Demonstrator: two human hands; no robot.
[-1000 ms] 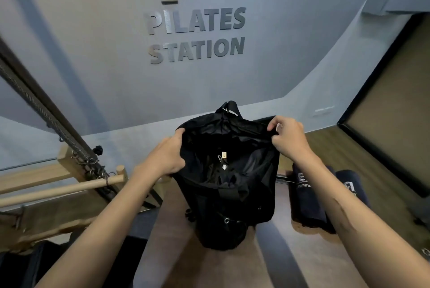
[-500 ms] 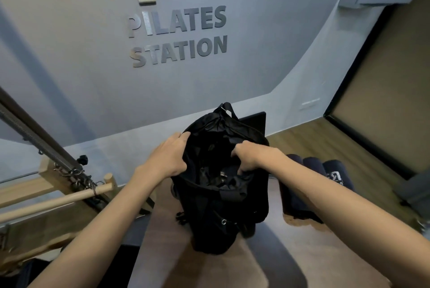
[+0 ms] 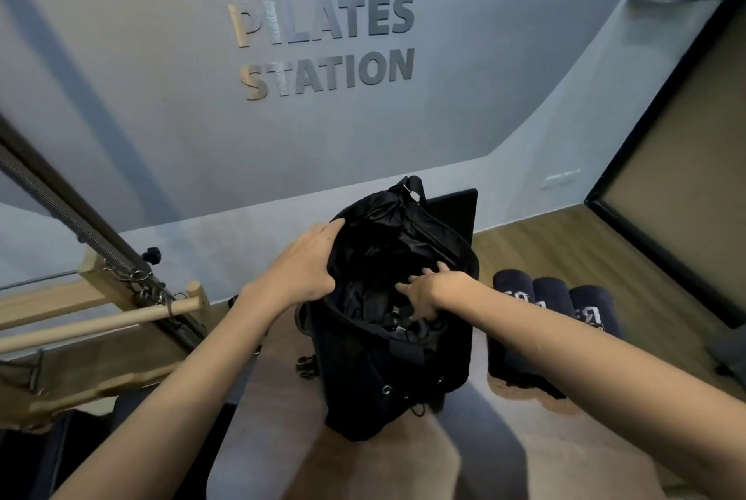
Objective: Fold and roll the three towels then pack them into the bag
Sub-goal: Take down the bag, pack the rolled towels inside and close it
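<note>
A black bag stands upright on the brown padded surface, its mouth open toward me. My left hand grips the bag's left rim and holds it open. My right hand reaches into the mouth with fingers spread on the black lining; I cannot see anything held in it. Three rolled dark navy towels with white print lie side by side to the right of the bag, touching one another.
A wooden pilates frame with a dowel bar, springs and metal rings stands at the left. A grey wall with lettering is behind. A black panel stands behind the bag. Wooden floor and a dark-framed panel lie at the right.
My right hand has left the bag's right rim and gone into the bag's mouth. My left hand keeps its grip on the left rim. The three rolled towels have come fully into view.
</note>
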